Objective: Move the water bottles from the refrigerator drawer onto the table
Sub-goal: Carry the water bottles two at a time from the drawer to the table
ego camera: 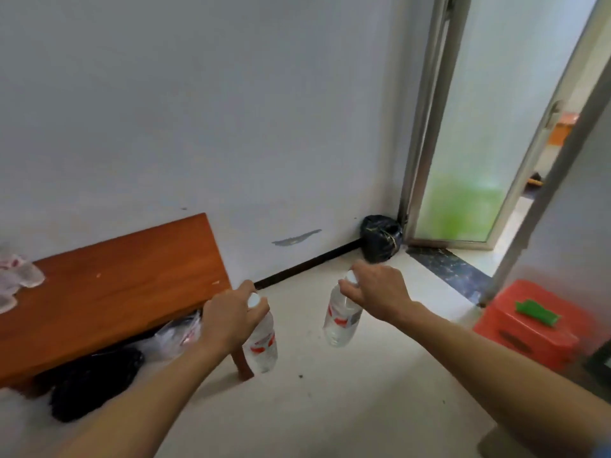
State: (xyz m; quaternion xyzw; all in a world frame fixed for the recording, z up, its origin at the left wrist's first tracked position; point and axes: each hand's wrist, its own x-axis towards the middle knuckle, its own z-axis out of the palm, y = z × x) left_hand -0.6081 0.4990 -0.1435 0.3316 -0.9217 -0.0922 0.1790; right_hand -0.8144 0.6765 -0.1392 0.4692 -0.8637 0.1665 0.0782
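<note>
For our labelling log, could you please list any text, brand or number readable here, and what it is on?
Left bottle: red-and-white label, too blurred to read.
Right bottle: red-and-white label, too blurred to read.
Nothing legible elsewhere.

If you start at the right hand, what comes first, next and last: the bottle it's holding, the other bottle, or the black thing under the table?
1. The right-hand bottle: touching, the right hand grips its top.
2. The other bottle: to the left, gripped by the left hand.
3. The black thing: farthest left, on the floor under the wooden table.
</note>
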